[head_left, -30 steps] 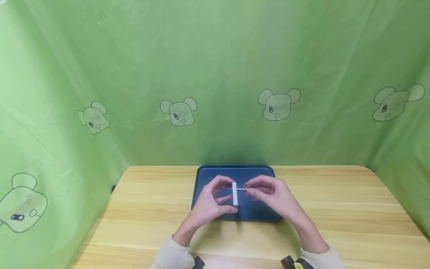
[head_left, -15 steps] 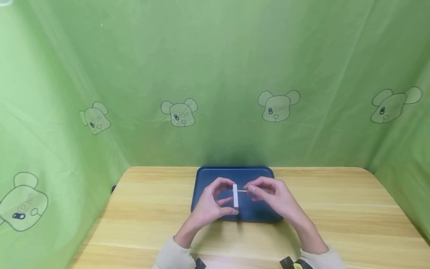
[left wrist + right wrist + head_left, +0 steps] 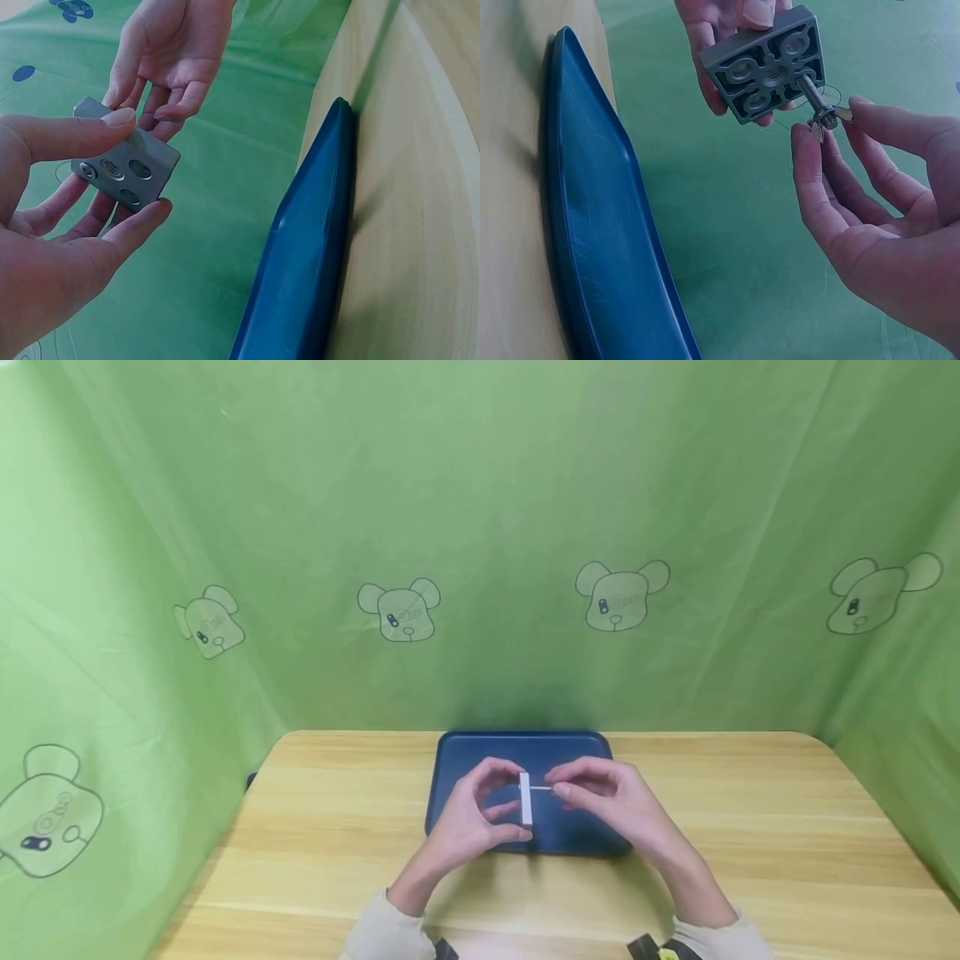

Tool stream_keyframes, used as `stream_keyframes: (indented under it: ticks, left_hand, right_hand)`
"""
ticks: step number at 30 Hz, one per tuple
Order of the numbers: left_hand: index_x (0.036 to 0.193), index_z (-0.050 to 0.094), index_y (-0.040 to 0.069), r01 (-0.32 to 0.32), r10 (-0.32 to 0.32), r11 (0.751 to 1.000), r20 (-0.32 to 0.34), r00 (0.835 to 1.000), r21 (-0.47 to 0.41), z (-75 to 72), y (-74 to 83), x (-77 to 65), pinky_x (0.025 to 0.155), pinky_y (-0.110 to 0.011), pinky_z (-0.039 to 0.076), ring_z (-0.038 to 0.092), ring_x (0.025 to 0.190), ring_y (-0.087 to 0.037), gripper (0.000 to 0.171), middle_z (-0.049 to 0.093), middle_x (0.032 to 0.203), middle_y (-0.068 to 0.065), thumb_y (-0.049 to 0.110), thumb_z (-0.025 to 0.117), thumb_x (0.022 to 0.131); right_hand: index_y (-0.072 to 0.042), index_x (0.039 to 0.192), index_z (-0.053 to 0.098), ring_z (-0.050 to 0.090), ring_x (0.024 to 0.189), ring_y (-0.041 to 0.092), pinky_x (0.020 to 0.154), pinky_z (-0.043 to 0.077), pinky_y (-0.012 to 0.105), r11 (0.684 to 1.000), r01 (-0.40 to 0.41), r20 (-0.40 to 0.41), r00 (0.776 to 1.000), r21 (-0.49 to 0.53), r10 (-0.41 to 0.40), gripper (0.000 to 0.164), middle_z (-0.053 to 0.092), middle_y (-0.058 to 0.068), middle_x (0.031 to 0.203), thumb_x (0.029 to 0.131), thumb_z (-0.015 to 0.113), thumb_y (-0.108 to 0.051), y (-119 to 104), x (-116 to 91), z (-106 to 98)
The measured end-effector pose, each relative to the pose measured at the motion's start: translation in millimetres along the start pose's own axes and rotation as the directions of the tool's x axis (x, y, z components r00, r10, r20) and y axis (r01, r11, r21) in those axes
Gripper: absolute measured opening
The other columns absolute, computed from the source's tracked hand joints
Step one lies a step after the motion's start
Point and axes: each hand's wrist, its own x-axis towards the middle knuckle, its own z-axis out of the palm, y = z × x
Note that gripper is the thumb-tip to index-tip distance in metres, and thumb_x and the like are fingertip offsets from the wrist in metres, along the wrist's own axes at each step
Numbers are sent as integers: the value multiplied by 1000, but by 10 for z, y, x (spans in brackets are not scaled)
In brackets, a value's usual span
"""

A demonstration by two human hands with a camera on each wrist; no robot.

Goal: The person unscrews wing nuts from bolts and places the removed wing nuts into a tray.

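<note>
My left hand [image 3: 465, 822] grips a grey square block [image 3: 154, 157] by its edges, thumb on one side and fingers on the other. The block has several round holes, and its ribbed back [image 3: 769, 75] faces the right hand. Through a corner hole runs a threaded bolt [image 3: 811, 91]; its round head [image 3: 88, 170] sits in the opposite face. Near the bolt's free end is a wing nut [image 3: 826, 118], whose wings my right hand [image 3: 622, 797] pinches between thumb and fingertips. Both hands hold these parts up over the blue tray [image 3: 480, 745].
The tray lies on a wood-grain table [image 3: 750, 818], towards its far edge. Green cloth [image 3: 495, 527] with printed bear heads hangs behind the table and along both sides.
My right thumb and fingertips have shifted round the wing nut, covering the wing that showed in the head view a second ago. The left hand and block stay almost in place.
</note>
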Motion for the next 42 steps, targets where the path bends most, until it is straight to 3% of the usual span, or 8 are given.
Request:
stream_keyframes:
  ticks: [9,14,22,28,33,42]
  left_hand:
    - [126,58,1,0,0,1000,-6,1000,1,-7,17,2,103,-39,57,53,129,-45,68,60,128,-15,-22,79,66]
    - [126,58,2,-3,3,1000,-1,1000,9,-17,15,9,103,-38,57,55,128,-40,68,58,130,-20,-22,80,66]
    - [126,58,1,-1,1,1000,-7,1000,19,-26,4,20,103,-39,57,59,125,-27,69,59,130,-16,-23,80,65]
    - [126,58,2,4,-4,1000,-12,1000,16,-27,-13,10,102,-39,57,59,125,-28,69,59,129,-15,-22,80,65]
    - [126,58,2,1,-1,1000,-8,1000,4,-26,-31,-5,102,-40,57,57,125,-35,70,59,129,-16,-22,80,65]
    - [127,58,3,-3,3,1000,-7,1000,22,-33,-28,-3,102,-39,58,59,124,-31,69,58,130,-20,-21,81,66]
  right_hand:
    - [3,120,69,68,112,36,94,62,34,1000,-4,5,1000,-3,4,29,68,23,122,95,73,-11,-22,-6,17]
    - [3,122,68,66,115,39,95,61,32,1000,-4,5,1000,-11,4,31,68,23,123,95,73,-12,-26,-10,18]
    - [3,124,67,66,117,39,97,59,29,1000,-17,-11,1000,-24,16,36,68,21,125,92,76,-9,-29,2,38]
    - [4,126,66,69,112,34,96,59,27,999,-28,1,1000,-39,28,39,67,22,125,91,77,-8,-19,0,57]
    - [8,125,64,72,107,26,94,60,29,998,-56,18,998,-19,56,41,67,25,122,90,77,-8,3,-19,56]
    - [5,120,67,74,97,28,88,64,39,999,-25,23,999,-21,25,27,71,21,112,100,67,-13,48,-8,29]
